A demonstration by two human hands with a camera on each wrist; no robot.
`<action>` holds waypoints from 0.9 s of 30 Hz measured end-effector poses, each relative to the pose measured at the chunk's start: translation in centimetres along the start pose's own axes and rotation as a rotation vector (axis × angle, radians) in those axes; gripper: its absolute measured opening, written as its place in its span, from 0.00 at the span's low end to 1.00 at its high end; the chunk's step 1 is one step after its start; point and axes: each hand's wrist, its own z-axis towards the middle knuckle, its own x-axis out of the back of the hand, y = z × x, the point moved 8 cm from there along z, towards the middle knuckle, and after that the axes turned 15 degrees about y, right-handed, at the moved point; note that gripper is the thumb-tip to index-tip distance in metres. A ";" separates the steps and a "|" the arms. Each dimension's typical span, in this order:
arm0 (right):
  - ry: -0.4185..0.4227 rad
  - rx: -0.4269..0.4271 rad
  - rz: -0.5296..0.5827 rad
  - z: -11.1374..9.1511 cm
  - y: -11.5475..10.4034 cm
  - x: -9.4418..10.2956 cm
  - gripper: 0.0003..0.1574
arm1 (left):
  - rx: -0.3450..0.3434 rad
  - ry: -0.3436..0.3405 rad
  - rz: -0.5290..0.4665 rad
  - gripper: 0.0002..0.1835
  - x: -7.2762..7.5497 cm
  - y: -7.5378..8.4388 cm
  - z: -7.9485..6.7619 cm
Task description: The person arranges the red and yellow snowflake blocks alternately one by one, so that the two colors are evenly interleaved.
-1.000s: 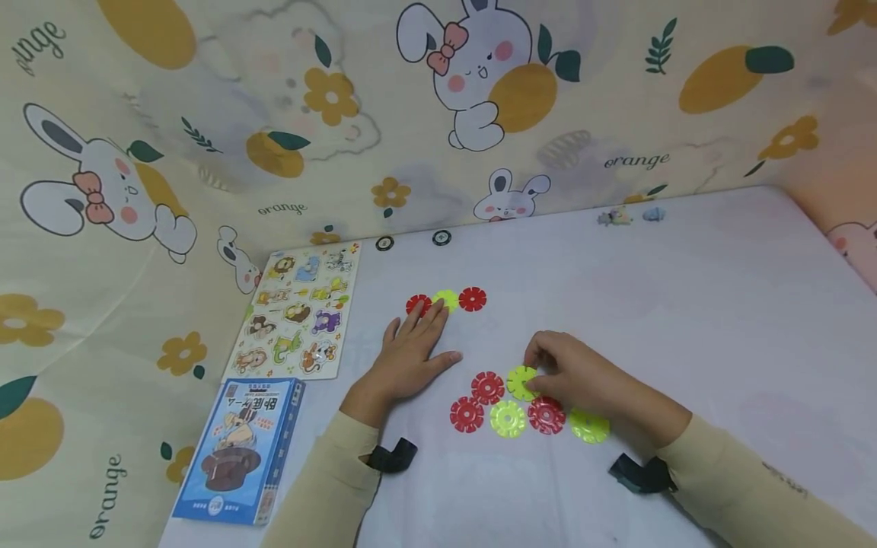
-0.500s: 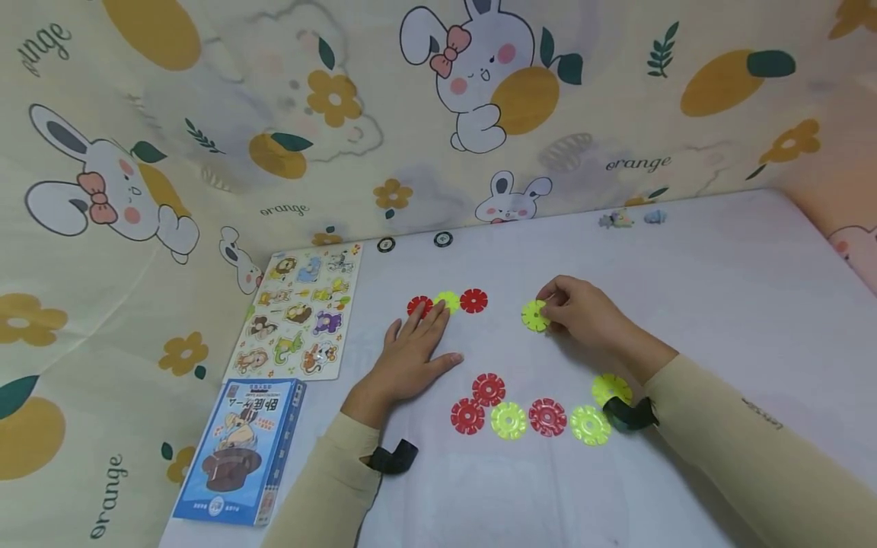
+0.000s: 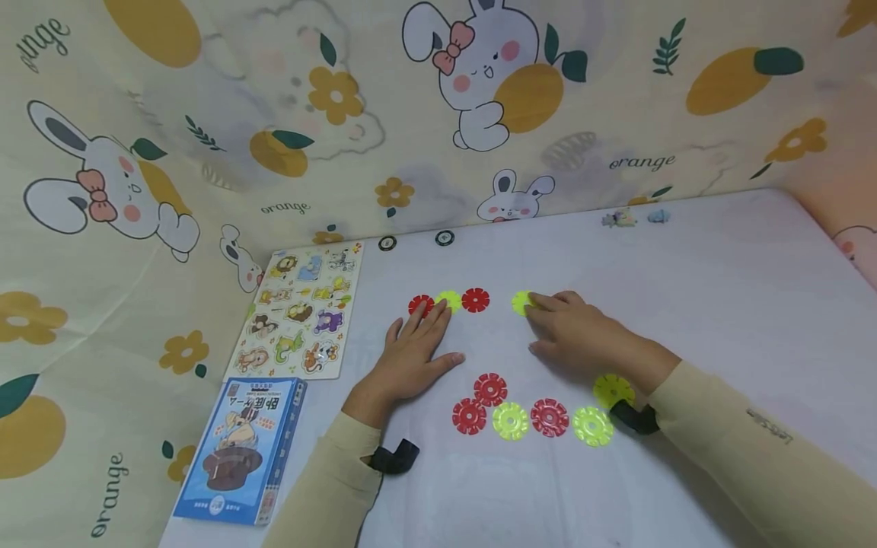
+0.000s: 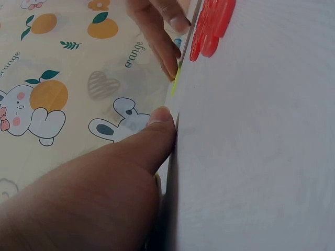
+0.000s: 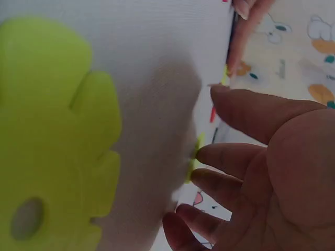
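Observation:
My left hand (image 3: pixel 411 358) lies flat, its fingertips over a red notched disc (image 3: pixel 419 305) and a yellow-green notched disc (image 3: pixel 449 300). A second red disc (image 3: pixel 476 300) sits just right of these, forming a row. Farther right, my right hand (image 3: pixel 575 327) touches another yellow-green disc (image 3: pixel 522 303) with extended fingertips. In the right wrist view, the fingers press on that yellow-green disc (image 5: pixel 194 162), seen edge-on, with the thumb held apart. A gap separates this disc from the row. The left wrist view shows my left thumb (image 4: pixel 161 117) extended along the tabletop.
Nearer me lie red discs (image 3: pixel 489 389) and yellow-green discs (image 3: pixel 510 421); one yellow-green disc (image 3: pixel 613 390) is partly behind the right wrist's black strap. An animal puzzle board (image 3: pixel 298 312) and blue box (image 3: pixel 236 449) stand left. Black round tokens (image 3: pixel 444 238) and small figures (image 3: pixel 620 218) line the back.
My right hand has carried a yellow-green disc from the near group to the back, laid it right of the row and loosened its pinch. The left hand stays put.

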 end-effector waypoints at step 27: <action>-0.060 0.022 -0.066 1.8 -2.1 -1.4 0.54 | -0.001 0.017 -0.001 0.45 -0.2 -0.1 0.1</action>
